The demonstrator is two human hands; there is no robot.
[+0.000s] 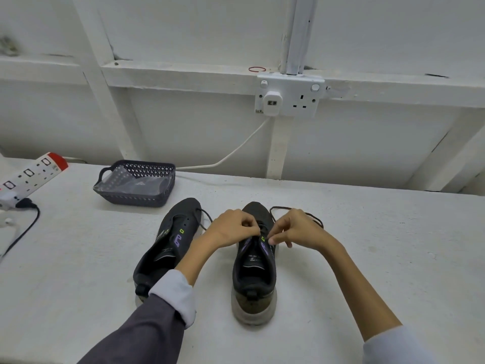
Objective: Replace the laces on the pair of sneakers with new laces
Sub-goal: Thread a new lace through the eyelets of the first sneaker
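Observation:
Two dark grey sneakers with purple and green accents stand side by side on the white table, heels toward me. The left sneaker [168, 248] has bare eyelets, with a lace end trailing by its toe. Over the right sneaker [254, 271], my left hand [231, 229] and my right hand [296, 229] pinch a dark lace [294, 210] at the upper eyelets. The lace loops out past the toe, behind my right hand. My fingers hide the eyelets being worked.
A dark plastic basket [136, 182] holding a clear bag sits behind the left sneaker. A power strip [31, 174] with a black cable lies at the far left. A wall socket [288, 97] with a white cable hangs behind the table.

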